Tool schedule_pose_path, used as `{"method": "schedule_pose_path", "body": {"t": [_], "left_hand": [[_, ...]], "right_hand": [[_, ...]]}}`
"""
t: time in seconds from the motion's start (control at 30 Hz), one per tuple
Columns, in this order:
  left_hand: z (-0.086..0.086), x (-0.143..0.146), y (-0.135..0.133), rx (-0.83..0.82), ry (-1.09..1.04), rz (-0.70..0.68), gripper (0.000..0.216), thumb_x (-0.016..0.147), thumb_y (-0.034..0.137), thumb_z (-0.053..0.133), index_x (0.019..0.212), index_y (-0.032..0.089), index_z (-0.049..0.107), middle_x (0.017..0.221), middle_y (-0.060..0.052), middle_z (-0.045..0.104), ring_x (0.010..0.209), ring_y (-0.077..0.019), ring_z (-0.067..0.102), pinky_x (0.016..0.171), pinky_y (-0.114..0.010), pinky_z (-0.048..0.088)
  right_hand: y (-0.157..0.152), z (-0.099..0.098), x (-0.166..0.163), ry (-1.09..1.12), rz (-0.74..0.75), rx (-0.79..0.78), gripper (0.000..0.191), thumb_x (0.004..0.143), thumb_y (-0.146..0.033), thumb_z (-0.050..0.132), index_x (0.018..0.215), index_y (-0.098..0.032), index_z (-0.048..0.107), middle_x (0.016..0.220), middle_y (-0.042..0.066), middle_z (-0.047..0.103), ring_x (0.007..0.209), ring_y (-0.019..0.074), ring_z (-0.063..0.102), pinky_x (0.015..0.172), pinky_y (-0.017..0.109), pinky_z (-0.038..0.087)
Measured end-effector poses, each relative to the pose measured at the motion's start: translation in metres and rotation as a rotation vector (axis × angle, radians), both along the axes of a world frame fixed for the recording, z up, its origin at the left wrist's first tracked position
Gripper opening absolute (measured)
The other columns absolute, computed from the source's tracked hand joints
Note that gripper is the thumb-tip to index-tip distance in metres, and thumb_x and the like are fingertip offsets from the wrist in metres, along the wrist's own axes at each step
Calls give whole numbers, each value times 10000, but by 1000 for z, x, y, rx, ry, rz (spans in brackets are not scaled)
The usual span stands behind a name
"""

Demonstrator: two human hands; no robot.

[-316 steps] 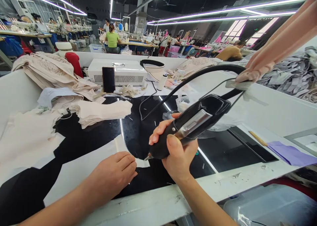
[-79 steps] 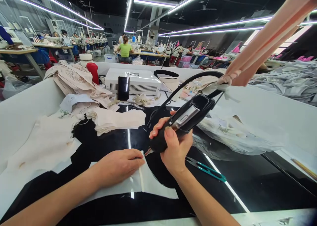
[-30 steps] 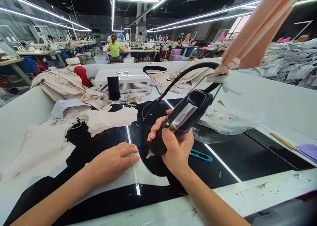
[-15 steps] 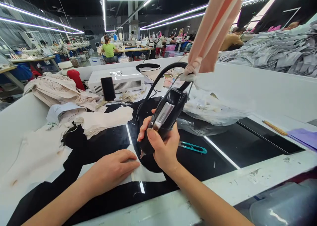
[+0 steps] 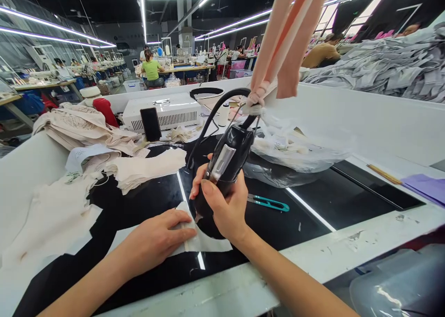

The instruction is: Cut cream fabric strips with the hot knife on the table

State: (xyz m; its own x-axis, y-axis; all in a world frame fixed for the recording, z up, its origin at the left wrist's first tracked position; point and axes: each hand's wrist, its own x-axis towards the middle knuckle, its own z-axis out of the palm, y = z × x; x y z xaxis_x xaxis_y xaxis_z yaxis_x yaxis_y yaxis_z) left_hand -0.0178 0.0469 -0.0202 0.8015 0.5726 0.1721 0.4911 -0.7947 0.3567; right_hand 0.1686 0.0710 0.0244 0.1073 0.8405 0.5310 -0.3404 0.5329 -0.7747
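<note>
My right hand (image 5: 227,210) is closed around a black corded hand-held power tool (image 5: 231,152) with a silver plate on its side. The tool leans, its lower end down beside the edge of a pale fabric piece (image 5: 213,244); its exact tip is partly hidden. Pink cloth strips (image 5: 278,43) are knotted to the tool's top and run upward. My left hand (image 5: 162,236) lies flat on the fabric piece, fingers stretched out near the tool's tip. To the right of my right hand, teal thread snips (image 5: 269,203) rest on the shiny black table surface (image 5: 292,233).
A stack of pale cut fabric (image 5: 149,166) and more loose cloth (image 5: 45,219) lie at the left. Behind stand a phone (image 5: 150,124) and a white vented box (image 5: 174,110). A clear plastic bag (image 5: 299,145) sits at the back right. White side walls (image 5: 389,127) border the table.
The top of the tool and its pink strips have swung a little to the left. My left thumb and fingers are spread slightly wider on the fabric, which stays nearly in place.
</note>
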Motion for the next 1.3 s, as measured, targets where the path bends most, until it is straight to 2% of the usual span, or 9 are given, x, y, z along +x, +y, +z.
{"method": "schedule_pose_path", "body": {"t": [0.4, 0.6, 0.7, 0.8, 0.87, 0.93, 1.03, 1.3], "left_hand": [[1, -2, -2, 32, 26, -8, 330, 1050, 139, 443, 1313, 267, 598, 1349, -96, 582, 1188, -217, 622, 994, -329, 557], [0, -5, -1, 38, 11, -5, 342, 1042, 136, 458, 1314, 268, 617, 1357, -95, 591, 1190, -213, 637, 978, -317, 572], [-1, -8, 0, 97, 10, -34, 307, 1058, 152, 455, 1307, 241, 612, 1350, -97, 620, 1238, -222, 625, 1082, -405, 530], [0, -4, -4, 177, -48, -57, 285, 1074, 143, 431, 1301, 207, 591, 1314, -91, 658, 1280, -213, 604, 1208, -497, 394], [2, 3, -9, 185, -107, -55, 260, 1075, 133, 430, 1269, 187, 594, 1254, -92, 676, 1211, -199, 632, 1165, -438, 456], [3, 13, -15, 160, -139, -42, 235, 1076, 146, 435, 1235, 181, 604, 1171, -90, 686, 1093, -191, 661, 1008, -342, 562], [3, 25, -20, 112, -113, -9, 223, 1085, 188, 430, 1215, 185, 611, 1084, -85, 682, 994, -201, 663, 844, -297, 588], [-7, 21, -23, 69, -100, -3, 225, 1078, 171, 442, 1229, 192, 607, 1115, -86, 659, 999, -207, 634, 844, -309, 560]], "right_hand": [[-7, -4, 6, 34, 20, 44, 319, 861, -362, 776, 1006, -257, 512, 785, -53, 630, 567, 116, 596, 525, 264, 545], [-11, 0, 7, -11, -22, -13, 295, 864, -355, 743, 980, -253, 492, 773, -45, 627, 553, 126, 601, 525, 281, 562], [-15, 3, 15, 8, -19, 3, 332, 852, -392, 775, 990, -256, 505, 765, -47, 631, 548, 124, 594, 510, 268, 553], [-21, 4, 27, 23, -30, 27, 370, 848, -415, 803, 1063, -271, 538, 788, -44, 652, 549, 125, 599, 497, 263, 551], [-26, 4, 35, 24, -37, 40, 365, 858, -410, 806, 1081, -277, 550, 800, -41, 658, 554, 126, 607, 491, 258, 547], [-31, 3, 40, 19, -45, 44, 349, 863, -404, 807, 1063, -272, 554, 805, -35, 658, 559, 128, 612, 489, 258, 546], [-37, 1, 44, 5, -67, 35, 362, 854, -410, 818, 1060, -268, 556, 803, -30, 660, 559, 135, 615, 487, 269, 551], [-40, 2, 42, 7, -66, 39, 359, 867, -408, 810, 1082, -261, 564, 798, -28, 662, 558, 129, 613, 493, 264, 554]]}}
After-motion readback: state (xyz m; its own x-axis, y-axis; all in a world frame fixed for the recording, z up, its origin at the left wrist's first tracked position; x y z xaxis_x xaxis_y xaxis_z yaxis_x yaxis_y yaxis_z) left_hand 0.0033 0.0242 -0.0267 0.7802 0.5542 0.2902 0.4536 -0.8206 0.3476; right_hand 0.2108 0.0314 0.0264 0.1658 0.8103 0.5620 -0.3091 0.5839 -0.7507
